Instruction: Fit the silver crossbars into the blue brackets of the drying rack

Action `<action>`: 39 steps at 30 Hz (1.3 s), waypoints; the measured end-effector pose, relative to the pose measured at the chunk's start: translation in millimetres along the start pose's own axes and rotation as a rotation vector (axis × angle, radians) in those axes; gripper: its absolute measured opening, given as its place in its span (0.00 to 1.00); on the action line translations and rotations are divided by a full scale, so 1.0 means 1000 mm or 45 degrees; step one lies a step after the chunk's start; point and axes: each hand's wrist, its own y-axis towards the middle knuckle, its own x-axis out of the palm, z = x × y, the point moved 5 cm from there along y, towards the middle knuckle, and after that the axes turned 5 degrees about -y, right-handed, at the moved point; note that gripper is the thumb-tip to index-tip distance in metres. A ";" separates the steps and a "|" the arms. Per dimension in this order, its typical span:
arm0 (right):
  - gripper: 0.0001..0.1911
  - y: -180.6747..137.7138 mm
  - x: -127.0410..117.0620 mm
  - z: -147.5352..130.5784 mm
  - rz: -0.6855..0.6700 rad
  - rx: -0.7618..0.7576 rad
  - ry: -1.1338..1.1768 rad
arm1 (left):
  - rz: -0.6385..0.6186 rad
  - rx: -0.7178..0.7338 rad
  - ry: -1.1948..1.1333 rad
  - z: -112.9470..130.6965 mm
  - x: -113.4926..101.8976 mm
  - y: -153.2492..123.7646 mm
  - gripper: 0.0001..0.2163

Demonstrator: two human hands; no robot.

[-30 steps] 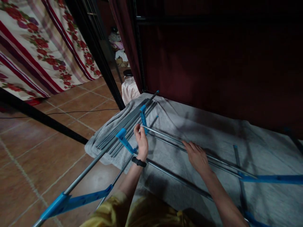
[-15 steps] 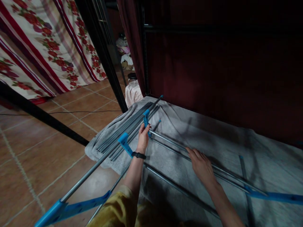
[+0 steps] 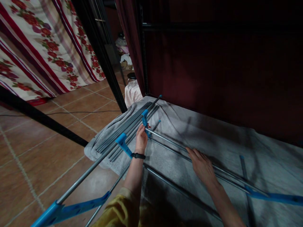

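My left hand (image 3: 141,138), with a dark band on the wrist, is closed around a blue plastic bracket (image 3: 144,116) where a thin metal tube (image 3: 163,138) meets it. Farther along that same tube, my right hand (image 3: 201,165) curls its fingers over the top. A second thin tube (image 3: 170,149) runs almost parallel just below. Both tubes reach a long blue plastic arm (image 3: 279,197) at the right. Left of my left wrist, another blue bracket (image 3: 123,144) joins a thicker grey tube (image 3: 87,173). My palms hide part of the grips.
Several loose grey tubes (image 3: 125,126) lie on the grey blanket (image 3: 213,132). A blue arm (image 3: 82,206) juts over the tiled floor (image 3: 66,132) at lower left. Black frame posts (image 3: 101,56) stand at the left, a dark red panel (image 3: 213,69) behind.
My left hand and the blue bracket have shifted slightly left. The left-hand frame part has also moved a little left. My right hand stays almost in place on the tube.
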 end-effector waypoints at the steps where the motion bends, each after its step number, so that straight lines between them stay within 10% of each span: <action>1: 0.23 0.001 0.000 0.001 -0.007 0.005 0.001 | 0.007 0.001 -0.013 -0.001 -0.001 0.000 0.10; 39: 0.28 0.002 0.030 0.001 -0.306 0.038 0.029 | 0.072 0.111 0.092 -0.003 -0.003 0.003 0.11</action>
